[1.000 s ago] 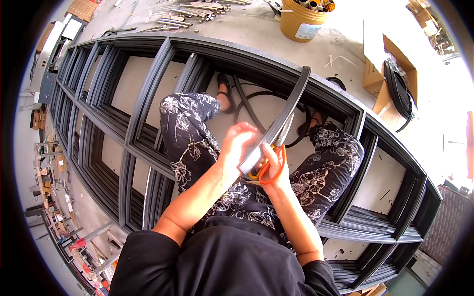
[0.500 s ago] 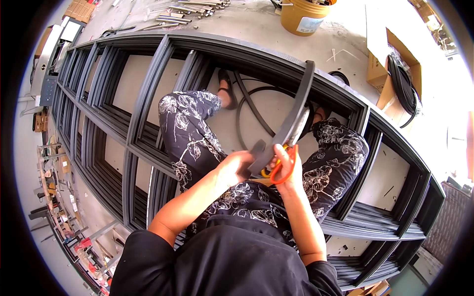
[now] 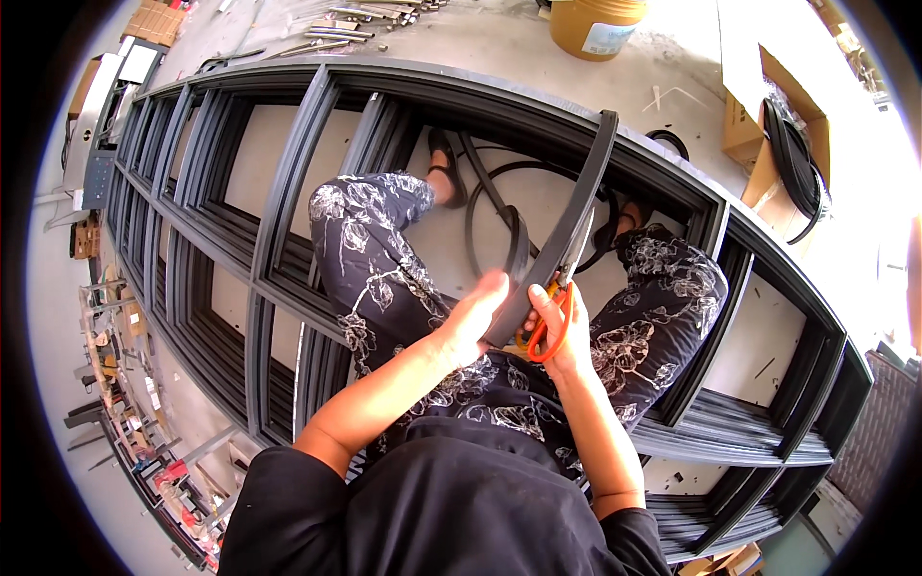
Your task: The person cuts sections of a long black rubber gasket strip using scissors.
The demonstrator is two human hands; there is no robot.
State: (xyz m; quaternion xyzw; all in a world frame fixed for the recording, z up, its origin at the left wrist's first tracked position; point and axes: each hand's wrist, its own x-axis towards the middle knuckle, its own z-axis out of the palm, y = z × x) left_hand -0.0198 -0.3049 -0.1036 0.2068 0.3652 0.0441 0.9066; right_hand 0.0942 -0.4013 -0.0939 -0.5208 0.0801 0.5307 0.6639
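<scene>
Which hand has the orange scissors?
The right hand: its fingers hold the scissors by their orange handles, beside the long dark strip. The left hand, on the strip's other side, has no scissors.

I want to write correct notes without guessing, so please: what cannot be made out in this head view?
In the head view:
Right hand: some fingers are hidden behind the hand itself and the orange scissors.
Left hand: blur hides whether its fingers grip the dark strip.
Yellow bucket: its top is cut off by the upper edge.
Far-left small items: too small to identify.
</scene>
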